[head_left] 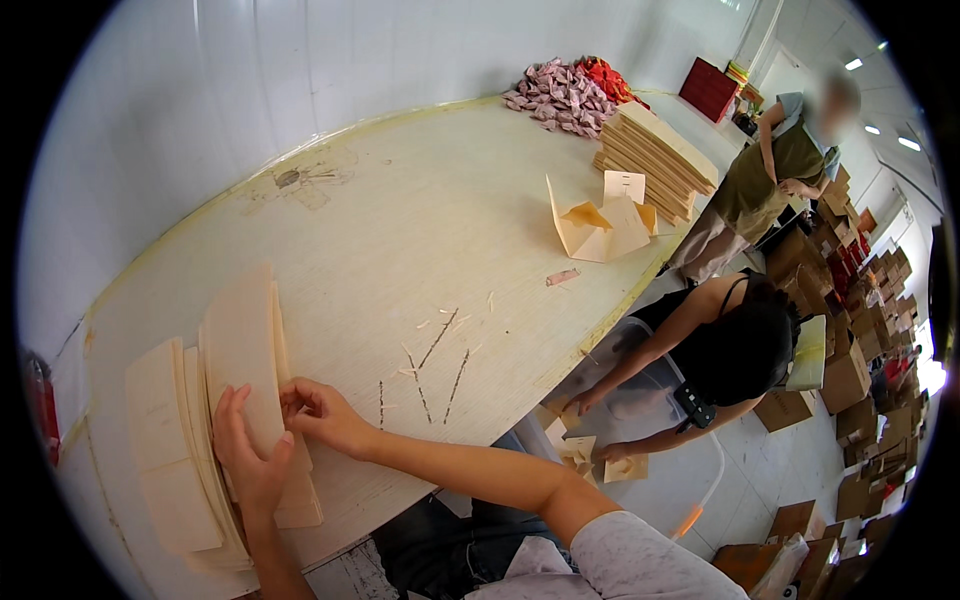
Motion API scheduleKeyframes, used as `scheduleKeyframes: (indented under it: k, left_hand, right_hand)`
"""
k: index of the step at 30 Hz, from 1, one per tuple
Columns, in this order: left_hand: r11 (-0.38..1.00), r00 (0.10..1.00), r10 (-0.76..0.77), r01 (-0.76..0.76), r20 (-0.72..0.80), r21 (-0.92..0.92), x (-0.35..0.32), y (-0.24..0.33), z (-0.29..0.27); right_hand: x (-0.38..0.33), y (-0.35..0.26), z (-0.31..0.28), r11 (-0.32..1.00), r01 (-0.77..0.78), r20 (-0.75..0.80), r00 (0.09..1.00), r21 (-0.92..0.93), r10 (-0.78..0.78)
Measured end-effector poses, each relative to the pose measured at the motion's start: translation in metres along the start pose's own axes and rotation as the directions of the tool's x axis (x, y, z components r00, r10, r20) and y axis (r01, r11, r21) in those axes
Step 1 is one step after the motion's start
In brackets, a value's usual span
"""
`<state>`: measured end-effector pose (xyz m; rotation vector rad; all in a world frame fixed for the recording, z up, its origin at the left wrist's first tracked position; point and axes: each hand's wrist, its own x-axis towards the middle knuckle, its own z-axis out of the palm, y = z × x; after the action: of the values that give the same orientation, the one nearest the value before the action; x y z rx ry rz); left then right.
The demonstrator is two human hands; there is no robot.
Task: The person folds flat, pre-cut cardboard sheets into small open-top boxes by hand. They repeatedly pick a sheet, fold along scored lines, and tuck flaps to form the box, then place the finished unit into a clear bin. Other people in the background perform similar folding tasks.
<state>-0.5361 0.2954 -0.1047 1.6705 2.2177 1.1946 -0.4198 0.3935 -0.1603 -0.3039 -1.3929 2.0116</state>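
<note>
A stack of flat cream cardboard blanks [240,350] lies at the near left of the pale wooden table [400,230]. My left hand [250,455] rests flat on the lower part of the stack, fingers spread along its edge. My right hand [322,413] pinches the right edge of the top blank with curled fingers. More fanned blanks [165,450] spread out to the left of both hands.
Thin wood splinters [435,360] lie right of my hands. A half-folded carton [600,225], a tall blank stack [655,160] and a heap of pink and red pieces [565,95] sit far right. One person bends over a clear bin [640,400]; another stands behind.
</note>
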Motion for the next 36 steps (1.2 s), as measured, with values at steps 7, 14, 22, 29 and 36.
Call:
scheduleKeyframes:
  k: [7,14,22,29,36]
  left_hand:
    - [0.998,1.000,0.019,-0.019,0.007,0.057,-0.002,0.002,0.000]
    - [0.991,0.999,0.033,-0.034,0.012,0.131,-0.004,0.003,0.001]
    - [0.997,0.993,0.078,-0.078,-0.089,0.001,-0.003,0.002,0.002]
    - [0.948,0.955,0.239,-0.190,-0.177,0.257,-0.006,-0.008,-0.024]
    - [0.903,0.951,0.103,-0.212,0.290,0.373,-0.029,0.023,0.000]
  right_hand:
    - [0.003,0.000,0.002,0.985,-0.014,-0.015,1.000,0.169,0.017]
    - [0.002,-0.003,-0.001,0.997,-0.038,-0.012,0.999,0.067,0.038]
    - [0.022,-0.011,0.004,0.931,0.005,-0.207,0.974,-0.366,-0.087]
    - [-0.035,-0.070,-0.039,0.959,0.112,-0.532,0.812,-0.262,-0.240]
    - [-0.142,-0.080,-0.038,0.978,0.033,-0.738,0.652,-0.205,-0.176]
